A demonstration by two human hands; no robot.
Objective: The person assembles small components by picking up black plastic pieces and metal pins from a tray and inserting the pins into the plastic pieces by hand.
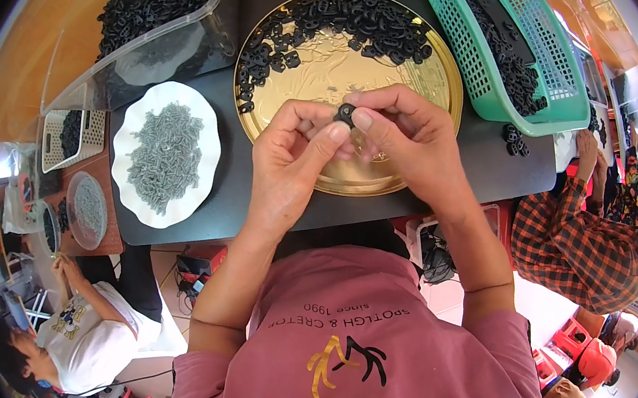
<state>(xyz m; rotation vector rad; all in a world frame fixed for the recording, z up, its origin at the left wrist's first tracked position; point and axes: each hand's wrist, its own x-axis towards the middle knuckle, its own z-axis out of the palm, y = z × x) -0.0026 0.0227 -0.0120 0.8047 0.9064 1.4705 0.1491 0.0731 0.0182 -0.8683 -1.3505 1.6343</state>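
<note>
So, your left hand (292, 161) and right hand (410, 142) pinch one black part (346, 114) over the gold tray (326, 61); likely mid-piece. Far-side black pile (353, 20) looks undone; finished count unclear.

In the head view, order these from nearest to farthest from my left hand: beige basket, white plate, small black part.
1. Small black part: between your left hand and right hand.
2. White plate: left of your left hand.
3. Beige basket: farther left, beyond the plate.
</note>
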